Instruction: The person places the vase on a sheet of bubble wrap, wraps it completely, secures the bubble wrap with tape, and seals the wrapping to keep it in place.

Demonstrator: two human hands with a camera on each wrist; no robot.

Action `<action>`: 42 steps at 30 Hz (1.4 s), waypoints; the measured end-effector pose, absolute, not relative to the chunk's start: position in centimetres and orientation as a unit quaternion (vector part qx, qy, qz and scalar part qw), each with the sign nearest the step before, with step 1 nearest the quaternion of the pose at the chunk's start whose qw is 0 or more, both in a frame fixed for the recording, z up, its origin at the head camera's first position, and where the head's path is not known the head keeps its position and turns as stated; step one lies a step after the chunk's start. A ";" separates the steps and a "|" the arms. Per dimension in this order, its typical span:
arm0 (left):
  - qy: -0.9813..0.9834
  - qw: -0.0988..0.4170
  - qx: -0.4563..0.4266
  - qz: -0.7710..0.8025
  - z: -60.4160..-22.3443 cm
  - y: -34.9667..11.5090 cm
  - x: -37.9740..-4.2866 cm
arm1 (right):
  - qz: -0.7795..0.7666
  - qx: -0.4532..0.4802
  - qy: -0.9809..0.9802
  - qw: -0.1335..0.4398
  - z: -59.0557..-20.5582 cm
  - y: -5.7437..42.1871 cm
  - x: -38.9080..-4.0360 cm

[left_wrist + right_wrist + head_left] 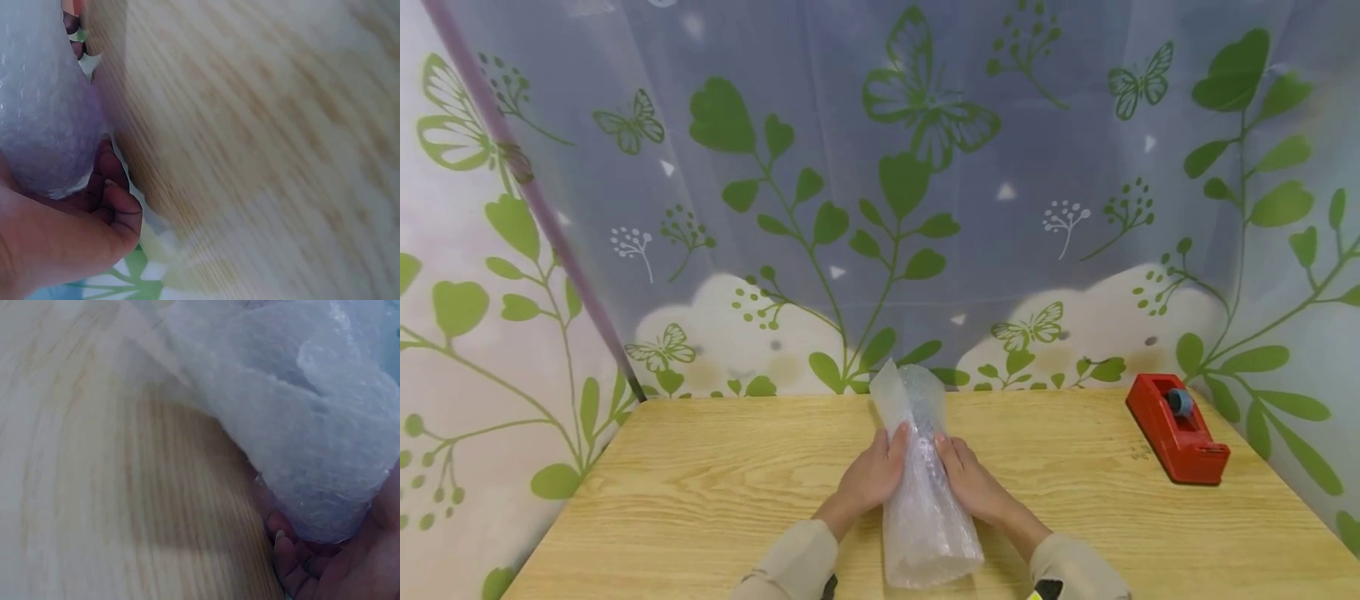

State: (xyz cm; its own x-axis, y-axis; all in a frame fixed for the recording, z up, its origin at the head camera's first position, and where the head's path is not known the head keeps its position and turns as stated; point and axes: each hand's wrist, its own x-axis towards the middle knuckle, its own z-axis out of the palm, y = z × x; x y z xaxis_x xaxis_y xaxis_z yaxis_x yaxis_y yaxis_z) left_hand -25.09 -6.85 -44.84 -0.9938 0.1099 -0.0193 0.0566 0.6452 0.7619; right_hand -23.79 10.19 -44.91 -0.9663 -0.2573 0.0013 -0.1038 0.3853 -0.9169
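Note:
A roll of clear bubble wrap (928, 521) lies lengthwise at the middle of the table, its wider end toward me and a loose flap at the far end. My left hand (874, 475) grips its left side, thumb on top and fingers curled beneath, as the left wrist view also shows. On the opposite side my right hand (976, 483) holds it the same way. In the right wrist view those fingers (290, 559) curl under the wrap (325, 450). Whether anything is inside the roll cannot be made out.
A red tape dispenser (1176, 429) with a small roll of tape stands at the table's far right. The wood-grain table (715, 492) ends at the back against a hanging cloth (790, 250) printed with leaves and butterflies. Similar cloth hangs at both sides.

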 end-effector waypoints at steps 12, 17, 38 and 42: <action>0.901 0.063 0.047 0.427 -44.8 -6.7 -25.8 | -0.555 -0.081 0.825 0.063 -45.7 10.1 -24.3; 0.886 0.089 0.058 0.451 -45.0 -7.0 -26.2 | -0.560 -0.082 0.822 0.065 -45.7 10.1 -24.2; 0.845 0.144 0.064 0.512 -44.7 -7.5 -27.2 | -0.585 -0.064 0.798 0.130 -45.4 10.3 -24.6; 0.844 0.149 0.053 0.513 -44.7 -7.6 -27.1 | -0.585 -0.064 0.797 0.139 -45.3 10.2 -24.6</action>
